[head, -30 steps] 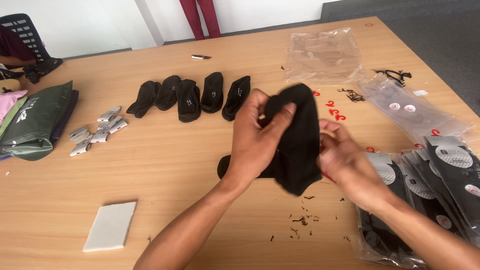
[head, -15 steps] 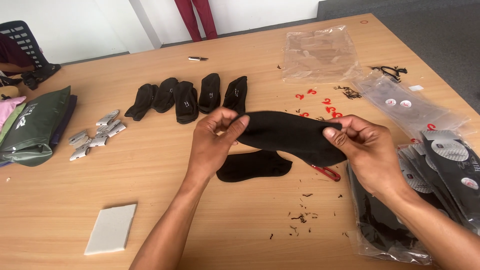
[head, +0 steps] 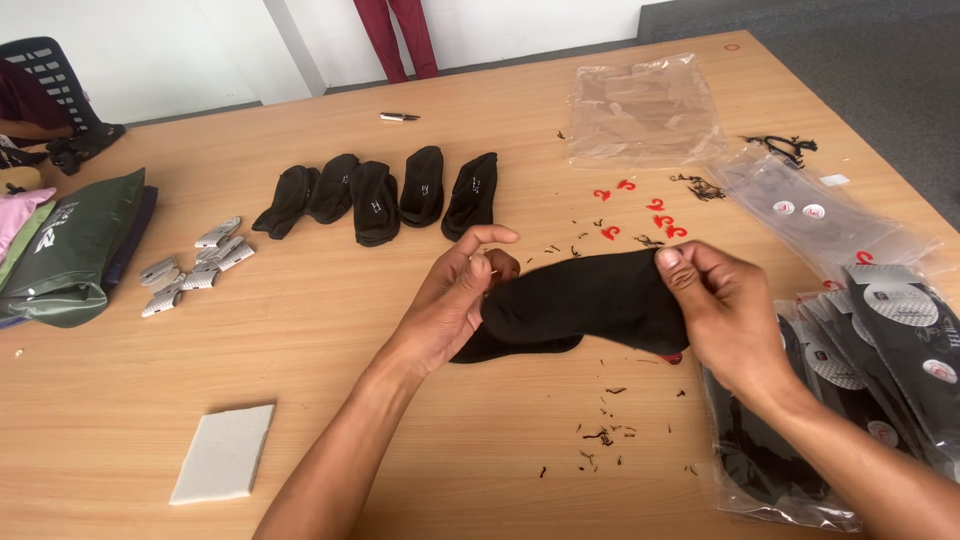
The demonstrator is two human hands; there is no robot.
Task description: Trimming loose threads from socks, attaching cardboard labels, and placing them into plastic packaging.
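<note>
— Near the middle of the counter [head: 330, 330], see that? The black sock [head: 590, 295] has come down. Half a second ago it was stretched out flat, clear above the second sock [head: 520, 347]; now it hangs low, right over that one, covering most of it.

— Both hands on it?

— Yes. The left hand [head: 455, 300] pinches the left end between thumb and fingers, the right hand [head: 720, 300] is closed on the right end. A second ago the sock was bunched up tall between them.

— So it's been straightened and lowered.

— Looks that way. I'd say the two socks are being matched up, one on the other. Whether they touch I can't tell.

— Anything else moved?

— No. The row of folded socks [head: 380, 195] at the far side, the metal clips [head: 195, 265] on the left, the bagged socks [head: 880, 350] on the right all lie as they did.
</note>
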